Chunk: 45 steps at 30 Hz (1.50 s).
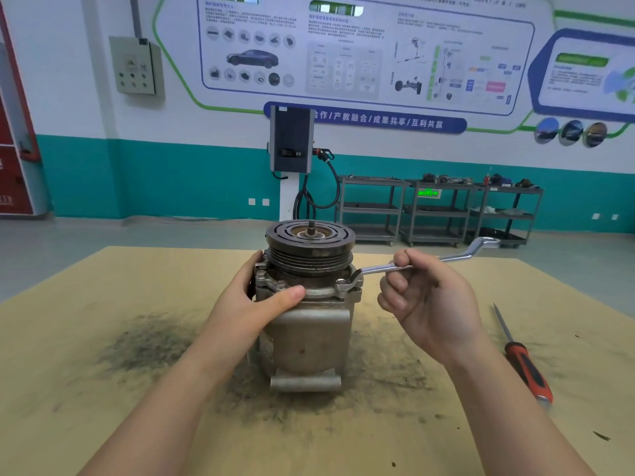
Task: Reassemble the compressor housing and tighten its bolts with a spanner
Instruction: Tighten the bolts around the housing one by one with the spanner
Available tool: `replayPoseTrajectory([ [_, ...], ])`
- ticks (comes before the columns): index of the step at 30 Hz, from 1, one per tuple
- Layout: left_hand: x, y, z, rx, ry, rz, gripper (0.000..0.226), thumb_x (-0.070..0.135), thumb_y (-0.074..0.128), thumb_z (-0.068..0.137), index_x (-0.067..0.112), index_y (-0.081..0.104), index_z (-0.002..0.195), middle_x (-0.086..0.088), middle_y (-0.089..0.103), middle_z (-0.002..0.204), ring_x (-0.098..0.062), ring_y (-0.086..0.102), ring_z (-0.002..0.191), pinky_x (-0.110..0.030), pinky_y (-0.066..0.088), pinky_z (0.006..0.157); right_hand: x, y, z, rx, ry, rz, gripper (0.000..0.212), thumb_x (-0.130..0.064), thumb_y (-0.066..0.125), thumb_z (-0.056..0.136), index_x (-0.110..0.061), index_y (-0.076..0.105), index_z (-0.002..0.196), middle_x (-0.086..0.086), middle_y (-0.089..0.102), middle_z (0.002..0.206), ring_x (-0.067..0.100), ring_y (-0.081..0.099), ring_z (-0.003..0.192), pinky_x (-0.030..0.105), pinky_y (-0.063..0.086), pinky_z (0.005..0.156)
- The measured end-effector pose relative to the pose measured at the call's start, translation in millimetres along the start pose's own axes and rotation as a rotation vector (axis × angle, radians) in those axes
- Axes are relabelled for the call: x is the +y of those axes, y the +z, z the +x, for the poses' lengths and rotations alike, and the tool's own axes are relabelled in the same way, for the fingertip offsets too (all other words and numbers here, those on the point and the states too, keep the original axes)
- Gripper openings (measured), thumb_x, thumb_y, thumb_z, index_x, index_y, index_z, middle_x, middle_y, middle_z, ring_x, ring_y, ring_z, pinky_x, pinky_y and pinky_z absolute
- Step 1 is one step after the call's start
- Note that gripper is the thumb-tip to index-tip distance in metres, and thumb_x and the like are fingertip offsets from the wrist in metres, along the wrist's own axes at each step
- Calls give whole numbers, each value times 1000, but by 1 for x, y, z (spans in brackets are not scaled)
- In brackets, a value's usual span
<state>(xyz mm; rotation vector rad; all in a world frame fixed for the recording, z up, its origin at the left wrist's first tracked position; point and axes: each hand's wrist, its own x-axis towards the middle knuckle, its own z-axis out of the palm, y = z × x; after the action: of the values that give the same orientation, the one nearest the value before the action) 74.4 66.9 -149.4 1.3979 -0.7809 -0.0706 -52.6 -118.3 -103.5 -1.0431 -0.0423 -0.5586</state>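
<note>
Two hands at work: your left hand [261, 304] steadies the grey metal compressor housing [305, 334]; your right hand [426, 300] pinches the offset steel ring spanner [412, 264] — keep the ring square on its bolt.

Both bare arms reach in from the bottom of the frame toward the middle. The left hand [254, 297] is spread out, with the thumb pointing right and the fingers wrapped round the far side. The right hand [426, 300] is curled, palm up, pinching something thin.
</note>
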Motion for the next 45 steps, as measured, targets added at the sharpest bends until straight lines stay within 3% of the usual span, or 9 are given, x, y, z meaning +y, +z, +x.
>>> replayPoseTrajectory([
  [5, -3, 1, 1, 18, 6, -35, 78, 53, 81, 56, 36, 56, 128, 20, 70, 117, 1, 65, 109, -11, 52, 81, 6, 1, 3, 35, 11, 64, 18, -20, 48, 78, -14, 49, 61, -1, 31, 49, 12, 29, 39, 22, 27, 39],
  [10, -7, 7, -1, 64, 9, -56, 105, 58, 79, 53, 28, 41, 146, 21, 64, 125, 8, 60, 112, -8, 50, 83, 37, 11, -21, 210, -499, -195, 34, -13, 42, 85, -22, 55, 55, 1, 40, 51, 16, 34, 46, 25, 28, 47],
  [15, -10, 10, -4, 76, 3, -105, 103, 57, 81, 55, 31, 39, 145, 13, 64, 130, 1, 61, 116, -21, 51, 94, 63, 28, -38, 34, -1031, -903, 16, -20, 54, 91, -16, 60, 77, -9, 50, 71, 0, 44, 65, 13, 36, 62],
  [17, -12, 11, -4, 66, -5, -131, 100, 53, 83, 57, 33, 39, 145, 9, 66, 129, -7, 62, 118, -34, 50, 102, 67, 34, -39, -75, -1033, -992, 14, -29, 60, 93, -15, 63, 92, -11, 53, 79, -6, 44, 70, 10, 37, 66],
  [22, -14, 11, -3, 83, 5, -109, 98, 56, 81, 57, 34, 40, 143, 12, 66, 127, -3, 62, 117, -26, 51, 96, 55, 28, -36, -134, -1088, -1051, 14, -31, 54, 98, -21, 61, 103, -11, 56, 86, -5, 48, 76, 11, 40, 70],
  [25, -13, 9, -3, 84, 9, -86, 98, 62, 79, 55, 37, 41, 142, 18, 63, 128, 3, 60, 115, -16, 52, 88, 40, 25, -35, 47, -912, -709, 20, -31, 47, 97, -26, 64, 88, -11, 58, 76, 7, 56, 67, 19, 45, 65],
  [30, -13, 8, -2, 80, 16, -91, 80, 59, 79, 57, 44, 48, 129, 26, 66, 118, 4, 61, 113, -11, 51, 85, 25, 20, -24, 193, -395, -100, 31, -17, 47, 83, -20, 66, 59, 4, 47, 51, 19, 41, 42, 23, 36, 45],
  [35, -13, 7, -2, 77, 22, -89, 76, 61, 79, 58, 47, 49, 126, 25, 65, 121, 3, 61, 114, -15, 51, 86, 21, 14, -14, 147, -215, 51, 45, -8, 39, 93, -17, 64, 55, 4, 44, 51, 18, 38, 40, 25, 34, 43],
  [45, -13, 9, -2, 69, 22, -81, 74, 62, 77, 60, 49, 47, 127, 28, 64, 119, 5, 60, 113, -13, 51, 85, 10, 9, -7, 83, -44, 152, 9, -17, 53, 72, -9, 54, 67, 5, 41, 52, 16, 36, 40, 24, 34, 40],
])
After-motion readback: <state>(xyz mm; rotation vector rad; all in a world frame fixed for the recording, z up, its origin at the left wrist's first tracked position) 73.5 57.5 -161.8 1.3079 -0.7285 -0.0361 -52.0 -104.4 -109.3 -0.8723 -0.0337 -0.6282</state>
